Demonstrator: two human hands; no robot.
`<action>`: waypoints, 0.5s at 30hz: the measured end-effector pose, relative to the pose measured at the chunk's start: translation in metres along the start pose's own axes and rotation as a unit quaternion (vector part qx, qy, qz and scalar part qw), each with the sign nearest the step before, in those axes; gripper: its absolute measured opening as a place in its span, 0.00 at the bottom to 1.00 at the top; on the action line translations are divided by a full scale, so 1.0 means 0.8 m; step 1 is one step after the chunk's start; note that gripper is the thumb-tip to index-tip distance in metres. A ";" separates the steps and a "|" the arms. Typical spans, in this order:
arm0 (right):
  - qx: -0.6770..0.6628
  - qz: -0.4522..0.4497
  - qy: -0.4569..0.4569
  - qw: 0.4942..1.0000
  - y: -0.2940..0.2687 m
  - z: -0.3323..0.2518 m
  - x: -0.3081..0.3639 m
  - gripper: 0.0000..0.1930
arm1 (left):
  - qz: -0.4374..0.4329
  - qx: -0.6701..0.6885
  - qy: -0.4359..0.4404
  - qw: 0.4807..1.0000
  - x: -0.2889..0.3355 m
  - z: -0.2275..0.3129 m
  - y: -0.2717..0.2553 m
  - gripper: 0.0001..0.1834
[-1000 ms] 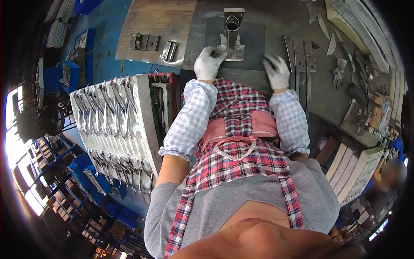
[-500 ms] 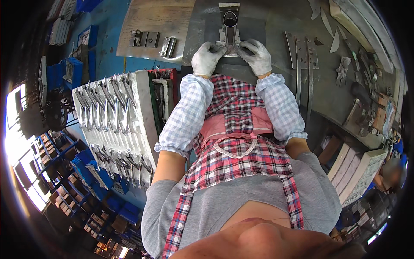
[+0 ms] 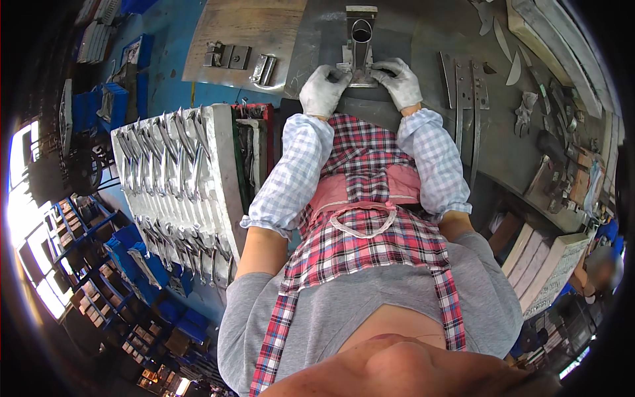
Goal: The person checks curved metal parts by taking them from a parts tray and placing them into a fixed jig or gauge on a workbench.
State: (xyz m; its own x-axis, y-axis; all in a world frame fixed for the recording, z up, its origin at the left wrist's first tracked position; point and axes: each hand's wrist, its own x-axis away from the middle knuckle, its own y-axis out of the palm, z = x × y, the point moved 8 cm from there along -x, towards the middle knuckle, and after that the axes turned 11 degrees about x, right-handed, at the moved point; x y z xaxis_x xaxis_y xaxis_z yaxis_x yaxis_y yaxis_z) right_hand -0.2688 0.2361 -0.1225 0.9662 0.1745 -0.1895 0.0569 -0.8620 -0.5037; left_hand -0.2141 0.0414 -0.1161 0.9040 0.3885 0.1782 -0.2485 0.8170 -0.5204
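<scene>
A metal fixture (image 3: pixel 360 56) stands upright on the bench in front of me, with a round tube mouth at its top and a flat foot below. At the left side of its foot is my left hand (image 3: pixel 324 91), in a white glove, fingers closed at the metal. Opposite it, my right hand (image 3: pixel 398 83), also gloved, has thumb and fingers pinched together by the foot's right side. Whatever small part sits between the fingertips is too hidden to name.
Left of me stands a white rack (image 3: pixel 221 172) hung with several shiny curved metal pieces. Small metal blocks (image 3: pixel 228 55) lie on a brown board (image 3: pixel 245 20). Right on the bench are a plate with long bars (image 3: pixel 465 83), pliers-like tool (image 3: pixel 526 112) and blade-shaped pieces (image 3: pixel 514 68).
The whole view has shifted slightly, so bench and hands appear a little further right. Both hands stay at the fixture's foot; the right fingers have shifted slightly.
</scene>
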 end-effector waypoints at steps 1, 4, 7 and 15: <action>0.004 -0.042 0.008 0.999 0.009 0.003 0.000 0.09 | 0.004 -0.005 -0.001 1.000 0.000 -0.001 -0.001 0.20; 0.107 0.002 -0.027 0.994 0.002 -0.001 0.000 0.09 | -0.001 -0.001 -0.004 1.000 0.002 -0.007 0.000 0.20; 0.116 -0.003 -0.078 0.990 -0.004 -0.018 -0.005 0.10 | -0.005 0.012 0.001 1.000 0.001 -0.012 0.004 0.20; 0.201 0.001 -0.258 0.945 0.030 -0.152 0.005 0.10 | -0.065 0.330 -0.091 0.937 0.032 -0.033 -0.012 0.22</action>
State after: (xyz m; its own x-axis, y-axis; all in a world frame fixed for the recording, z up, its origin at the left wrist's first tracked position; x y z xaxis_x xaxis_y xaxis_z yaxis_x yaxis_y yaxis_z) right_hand -0.2332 0.1583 -0.0329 0.7087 0.4710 -0.5253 -0.1455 -0.6310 -0.7620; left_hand -0.1798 0.0323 -0.1284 0.8821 0.2840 0.3759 -0.3553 0.9250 0.1347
